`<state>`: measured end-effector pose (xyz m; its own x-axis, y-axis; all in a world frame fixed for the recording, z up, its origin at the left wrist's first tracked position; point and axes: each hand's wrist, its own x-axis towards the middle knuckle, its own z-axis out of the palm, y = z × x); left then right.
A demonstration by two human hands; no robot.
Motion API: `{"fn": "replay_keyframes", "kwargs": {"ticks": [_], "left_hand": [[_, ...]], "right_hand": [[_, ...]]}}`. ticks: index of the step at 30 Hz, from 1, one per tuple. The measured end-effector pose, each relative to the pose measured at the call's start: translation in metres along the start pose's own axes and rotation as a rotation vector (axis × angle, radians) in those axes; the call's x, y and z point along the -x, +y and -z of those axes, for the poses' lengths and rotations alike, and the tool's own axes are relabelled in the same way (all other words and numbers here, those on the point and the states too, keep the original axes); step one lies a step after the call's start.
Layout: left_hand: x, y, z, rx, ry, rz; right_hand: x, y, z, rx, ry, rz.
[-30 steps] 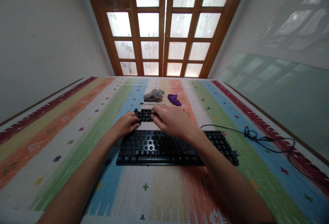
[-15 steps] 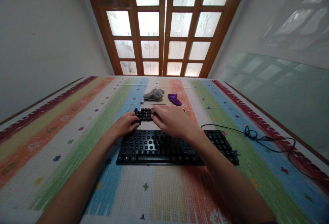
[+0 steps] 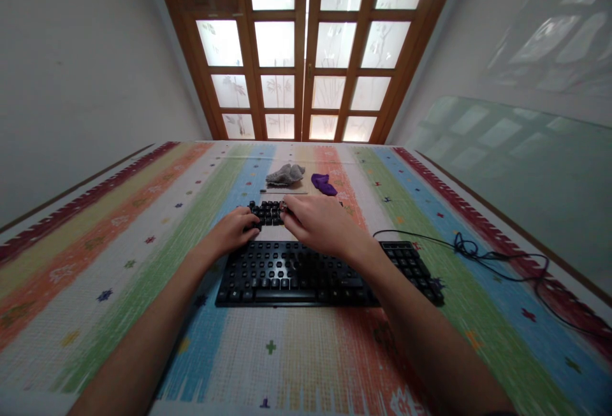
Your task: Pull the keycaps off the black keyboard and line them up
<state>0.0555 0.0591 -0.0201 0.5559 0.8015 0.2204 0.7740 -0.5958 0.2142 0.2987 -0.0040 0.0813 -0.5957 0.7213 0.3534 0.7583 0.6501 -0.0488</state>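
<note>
A black keyboard [image 3: 306, 274] lies on a striped mat, with several keycaps removed from its top. Just beyond it sits a cluster of loose black keycaps [image 3: 268, 213] on a pale sheet. My left hand [image 3: 234, 229] rests at the cluster's left edge, fingers curled against the keycaps. My right hand [image 3: 319, 223] reaches over the keyboard to the cluster's right side, its fingertips pinched on a small shiny thing I cannot make out.
A grey cloth [image 3: 285, 175] and a purple cloth [image 3: 324, 184] lie farther back, with a thin stick [image 3: 284, 192] in front of them. The keyboard's black cable [image 3: 482, 257] runs right in loops. Wooden glazed doors [image 3: 301, 53] stand behind.
</note>
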Motion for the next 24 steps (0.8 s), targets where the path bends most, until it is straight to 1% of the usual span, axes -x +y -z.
{"fn": "replay_keyframes", "kwargs": {"ticks": [13, 24], "left_hand": [[-0.002, 0.006, -0.008, 0.009, 0.061, -0.033], [-0.003, 0.005, -0.012, -0.028, 0.032, -0.048]], "right_hand": [[0.000, 0.000, -0.001, 0.002, 0.000, 0.009], [0.001, -0.003, 0.002, 0.006, -0.022, 0.004]]}}
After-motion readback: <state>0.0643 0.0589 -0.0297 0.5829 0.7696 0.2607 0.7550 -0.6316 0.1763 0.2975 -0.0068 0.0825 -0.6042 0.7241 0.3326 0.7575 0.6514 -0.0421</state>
